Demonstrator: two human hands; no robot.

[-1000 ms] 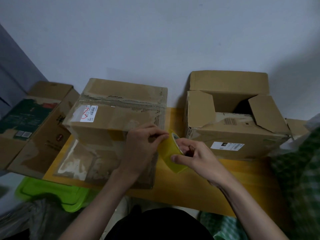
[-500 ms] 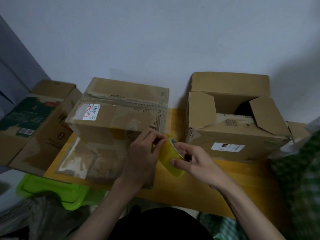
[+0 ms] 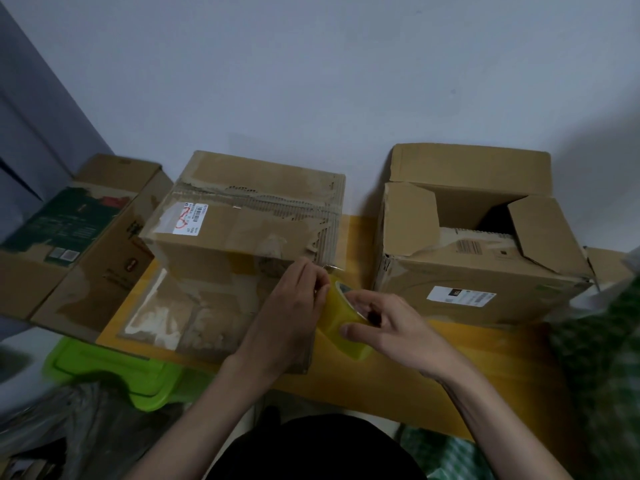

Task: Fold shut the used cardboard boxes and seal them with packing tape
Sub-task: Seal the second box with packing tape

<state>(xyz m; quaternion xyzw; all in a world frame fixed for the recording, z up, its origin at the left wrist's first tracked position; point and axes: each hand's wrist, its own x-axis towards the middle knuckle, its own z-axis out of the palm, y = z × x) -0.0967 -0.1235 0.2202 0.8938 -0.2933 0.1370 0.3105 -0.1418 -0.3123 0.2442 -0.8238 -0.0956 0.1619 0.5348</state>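
Low in the middle of the frame sits the roll of yellowish packing tape (image 3: pixel 341 318), held upright just above the counter (image 3: pixel 408 368) between the two boxes. The right hand (image 3: pixel 388 329) grips it, thumb across the outer face and curled fingers hooked into the core. The left hand (image 3: pixel 294 306) pinches at the roll's top edge with fingertips pressed together, apparently on the free end of the tape, though the clear strip is hard to make out. Just behind the left hand, the middle box (image 3: pixel 242 244) is folded shut, its top scarred with torn old tape; I judge fresh tape is not yet laid across it. To the right, the second box (image 3: pixel 485 271) stands with flaps up, neither folded nor sealed. At the far left a flattened carton (image 3: pixel 69 233) lies apart. So sealing looks barely started, with most work ahead.
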